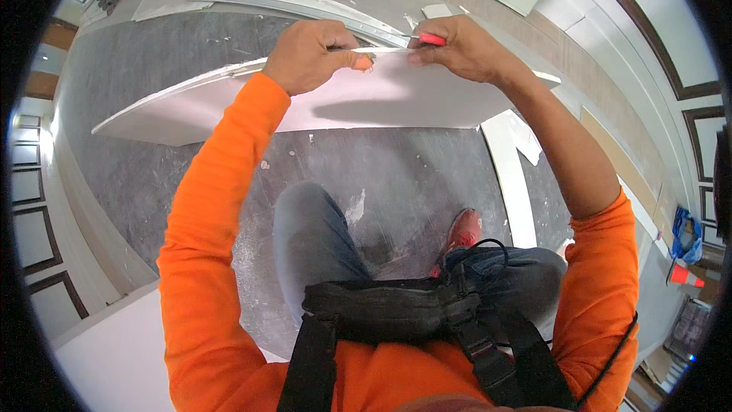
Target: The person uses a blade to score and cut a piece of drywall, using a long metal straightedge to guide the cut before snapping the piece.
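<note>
A long white plasterboard panel (427, 91) stands on its edge in front of me, its pale face toward me. My left hand (309, 53) is closed over its top edge. An orange bit with a dark end shows at the left thumb; I cannot make out what it is. A short way to the right, my right hand (457, 46) is closed around a small red-handled tool (433, 39). A thin metal part juts leftward from it, and its exact kind is hidden by my fingers. The right fingers and thumb also meet the panel's top edge.
A long metal strip (305, 9) lies behind the panel among white board offcuts (179, 4). A narrow white board piece (509, 183) lies right of my red shoe (465, 229). At far right are a blue bag (686, 235) and an orange cone (684, 276).
</note>
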The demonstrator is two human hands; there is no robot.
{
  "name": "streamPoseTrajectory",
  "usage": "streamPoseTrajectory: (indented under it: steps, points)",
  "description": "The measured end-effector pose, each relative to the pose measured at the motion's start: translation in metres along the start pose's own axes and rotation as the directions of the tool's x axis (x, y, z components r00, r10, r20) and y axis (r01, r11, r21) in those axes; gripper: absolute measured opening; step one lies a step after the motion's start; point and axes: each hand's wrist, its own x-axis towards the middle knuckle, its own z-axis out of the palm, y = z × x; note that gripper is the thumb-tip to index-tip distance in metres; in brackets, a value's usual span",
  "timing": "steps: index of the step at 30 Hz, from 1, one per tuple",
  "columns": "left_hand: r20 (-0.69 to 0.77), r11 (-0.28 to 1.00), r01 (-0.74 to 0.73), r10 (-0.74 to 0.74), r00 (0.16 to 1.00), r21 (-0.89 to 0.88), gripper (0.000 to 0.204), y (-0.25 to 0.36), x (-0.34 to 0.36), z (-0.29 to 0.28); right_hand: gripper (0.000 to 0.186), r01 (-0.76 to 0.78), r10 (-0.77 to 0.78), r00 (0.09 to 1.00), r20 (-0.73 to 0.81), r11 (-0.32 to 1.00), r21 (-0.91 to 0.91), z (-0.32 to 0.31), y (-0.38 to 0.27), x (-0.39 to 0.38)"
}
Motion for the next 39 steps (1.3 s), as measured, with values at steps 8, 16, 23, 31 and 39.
streamPoseTrajectory:
  steps: [8,16,23,31,39]
  points:
    - [0.062,0.975,0.135,-0.148,0.987,0.177,0.031,-0.004,-0.033,-0.033,0.034,-0.172,0.155,0.977,0.146,0.979,0.113,0.001,-0.010,-0.003]
    - [-0.104,0.958,0.121,-0.097,0.990,0.260,0.037,-0.025,-0.056,-0.041,0.038,-0.253,0.237,0.966,-0.107,0.952,-0.171,-0.067,0.018,-0.059]
    - [-0.148,0.971,-0.180,0.204,0.968,0.160,0.039,0.081,0.053,0.095,0.037,-0.370,0.296,0.911,-0.287,0.894,-0.253,-0.072,0.070,-0.151]
    - [-0.039,0.979,-0.168,0.174,0.984,0.115,0.032,0.108,0.096,0.114,0.028,-0.400,0.320,0.887,-0.332,0.893,-0.208,-0.067,0.078,-0.134]
    - [0.065,0.994,-0.095,0.098,0.993,-0.052,0.024,0.113,0.102,0.109,0.027,-0.204,0.182,0.965,-0.190,0.974,-0.101,-0.076,0.100,-0.133]
